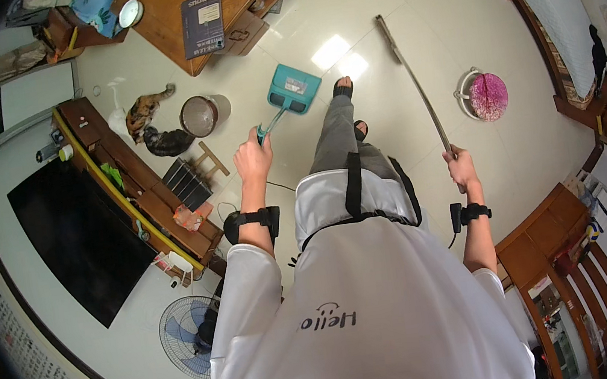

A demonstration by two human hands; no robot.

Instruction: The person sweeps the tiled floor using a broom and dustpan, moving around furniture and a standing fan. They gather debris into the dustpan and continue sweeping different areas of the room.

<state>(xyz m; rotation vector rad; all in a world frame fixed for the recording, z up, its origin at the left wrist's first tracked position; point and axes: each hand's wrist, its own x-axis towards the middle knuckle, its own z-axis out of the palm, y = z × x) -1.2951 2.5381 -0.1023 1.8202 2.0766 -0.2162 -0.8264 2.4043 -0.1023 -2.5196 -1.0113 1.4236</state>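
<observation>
My left hand (254, 160) grips the handle of a teal dustpan (294, 88), whose pan is ahead of me over the tiled floor. In my right hand (462, 167) is the long handle of a broom (420, 87). The broom's narrow head (388, 37) lies farther off, to the right of the dustpan and apart from it. Between the two tools are my feet in dark sandals (345, 89). Whether the dustpan touches the floor I cannot tell.
Left of the dustpan stands a round waste bin (199, 117), with two cats (150, 117) beside it. A wooden table (160, 14) carries a notebook (202, 24). To the right is a stool with a pink cover (488, 97). A fan (188, 337) and television cabinet (139, 192) line the left wall.
</observation>
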